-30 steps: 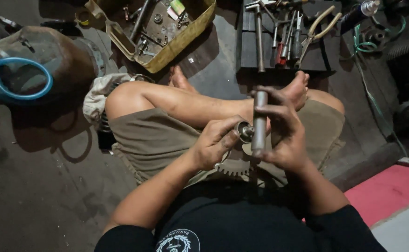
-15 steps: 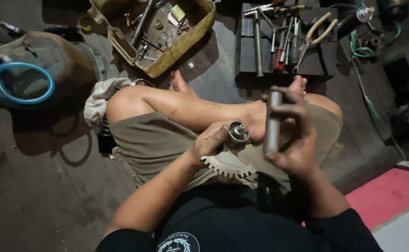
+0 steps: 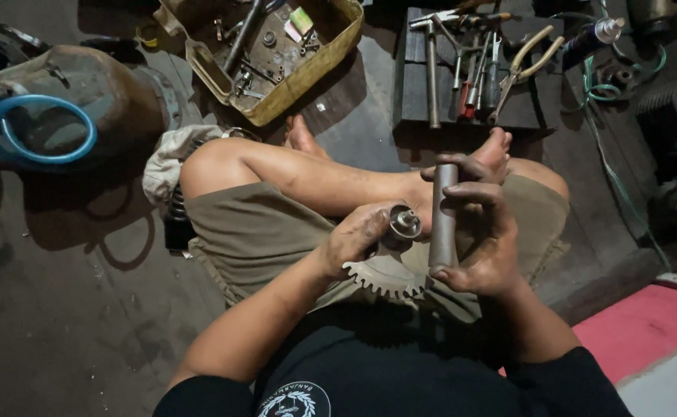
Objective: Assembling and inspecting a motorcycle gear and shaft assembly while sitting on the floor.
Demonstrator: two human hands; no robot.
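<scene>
Steel, dull grey and greasy: a plain metal tube (image 3: 443, 215) stands upright in the right hand (image 3: 483, 239), the fingers wrapped round its far side and the thumb pressed against its lower end. A second ago the tube sat against the small round fitting (image 3: 405, 223) held by the left hand (image 3: 356, 239); now the two are apart, the tube drawn just to the right of the fitting and raised. In my judgement the parts have been separated (or a trial fit undone), so both faces are open to checking.

Condition of the tube: straight, open at the top end, no dent visible, surface matt with oily smears. The fitting is short and cylindrical with a bright centre stud; the left fingers curl tightly round its body, pinching it from below, the stud facing up.

Directly beneath both sets of fingertips a toothed sprocket (image 3: 385, 279) lies on the person's lap, teeth showing along its near edge. Beyond the fingers, past the crossed bare legs, a dark tray of hand tools (image 3: 469, 69) holds a hammer, pliers and screwdrivers. Farther left of it stands a yellow tub (image 3: 330, 58) of loose hardware. Well out to the left, a blue hose loop (image 3: 39, 130) rests on a brown rounded casing.
</scene>
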